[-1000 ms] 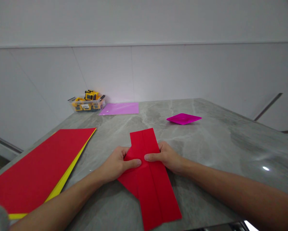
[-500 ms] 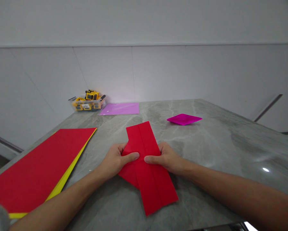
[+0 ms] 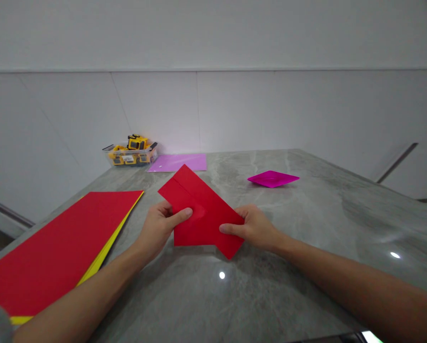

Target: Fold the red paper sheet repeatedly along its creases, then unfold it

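Between my hands, a folded piece of red paper (image 3: pixel 202 209) is held up over the table, tilted with its upper end toward the left. My left hand (image 3: pixel 163 221) pinches its left edge, thumb on the front face and fingers behind. On the right edge, near the lower corner, my right hand (image 3: pixel 252 226) grips it the same way. A crease line crosses the upper left part of the paper. The fingers behind the sheet are mostly hidden.
Red and yellow sheets (image 3: pixel 63 243) lie stacked at left. A magenta folded paper boat (image 3: pixel 273 179) sits at back right. By the wall are a purple sheet pack (image 3: pixel 179 163) and a clear bin (image 3: pixel 131 155) of yellow toy vehicles. The grey marbled table (image 3: pixel 306 214) spans the view.
The red paper has turned, its top swinging left and its lower end rising off to the right, and it looks more compact. My left hand has shifted slightly left and up.
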A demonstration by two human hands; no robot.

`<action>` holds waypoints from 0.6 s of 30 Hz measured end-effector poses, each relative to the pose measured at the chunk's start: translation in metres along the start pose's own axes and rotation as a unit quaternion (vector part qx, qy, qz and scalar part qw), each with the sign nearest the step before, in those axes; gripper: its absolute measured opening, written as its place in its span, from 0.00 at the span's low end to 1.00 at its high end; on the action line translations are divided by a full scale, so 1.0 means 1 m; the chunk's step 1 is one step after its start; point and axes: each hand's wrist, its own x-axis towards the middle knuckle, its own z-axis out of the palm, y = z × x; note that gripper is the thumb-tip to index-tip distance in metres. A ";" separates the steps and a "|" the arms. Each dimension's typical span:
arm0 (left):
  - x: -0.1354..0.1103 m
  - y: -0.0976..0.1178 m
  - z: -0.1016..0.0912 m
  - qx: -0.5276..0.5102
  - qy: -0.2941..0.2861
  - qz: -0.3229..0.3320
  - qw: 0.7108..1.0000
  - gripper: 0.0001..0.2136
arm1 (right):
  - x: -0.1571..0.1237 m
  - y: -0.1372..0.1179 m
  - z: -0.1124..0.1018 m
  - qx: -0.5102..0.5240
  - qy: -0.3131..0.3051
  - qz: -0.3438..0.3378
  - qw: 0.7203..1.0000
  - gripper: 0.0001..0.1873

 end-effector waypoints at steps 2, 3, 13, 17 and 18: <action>-0.002 -0.002 0.003 -0.013 -0.003 -0.023 1.000 0.16 | -0.001 -0.001 0.004 0.025 -0.038 0.020 0.999 0.13; -0.003 -0.003 0.005 -0.018 0.001 -0.033 0.999 0.18 | -0.001 -0.001 0.006 0.030 -0.050 0.028 0.998 0.13; -0.004 -0.002 0.011 -0.081 0.085 -0.051 0.992 0.19 | 0.000 -0.005 -0.001 0.034 -0.110 0.045 0.992 0.06; 0.001 0.004 0.009 -0.119 0.127 -0.030 0.984 0.14 | 0.003 -0.006 -0.007 0.011 -0.096 0.028 0.995 0.07; 0.003 0.006 0.007 -0.124 0.137 -0.029 0.982 0.12 | 0.004 -0.005 -0.008 0.007 -0.088 0.025 0.996 0.07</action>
